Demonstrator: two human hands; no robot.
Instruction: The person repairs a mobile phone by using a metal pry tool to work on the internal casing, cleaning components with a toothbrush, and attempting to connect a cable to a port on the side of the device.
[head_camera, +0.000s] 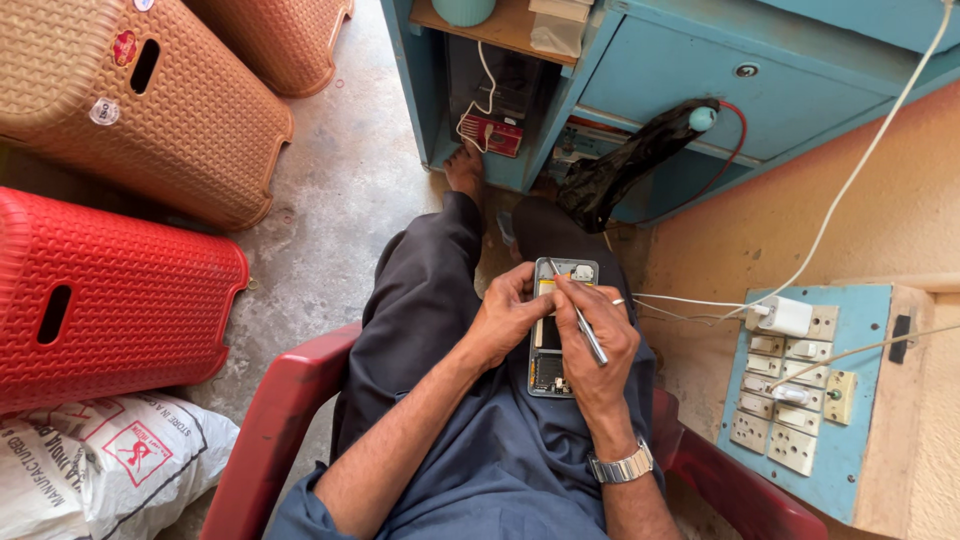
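The right hand (600, 345) grips tweezers (578, 312) over an opened phone (556, 368) clasped by the left hand (510, 312), baskets (110, 290) nearby.

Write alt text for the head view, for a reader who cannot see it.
A seated person's left hand steadies an opened smartphone with exposed internals on their lap while the right hand works thin metal tweezers into its upper end. Red and tan woven plastic stools lie left; a blue switchboard panel is right.

Left hand (510, 315) curled in a grip, right hand (597, 340) pinched, forearms converging over lap
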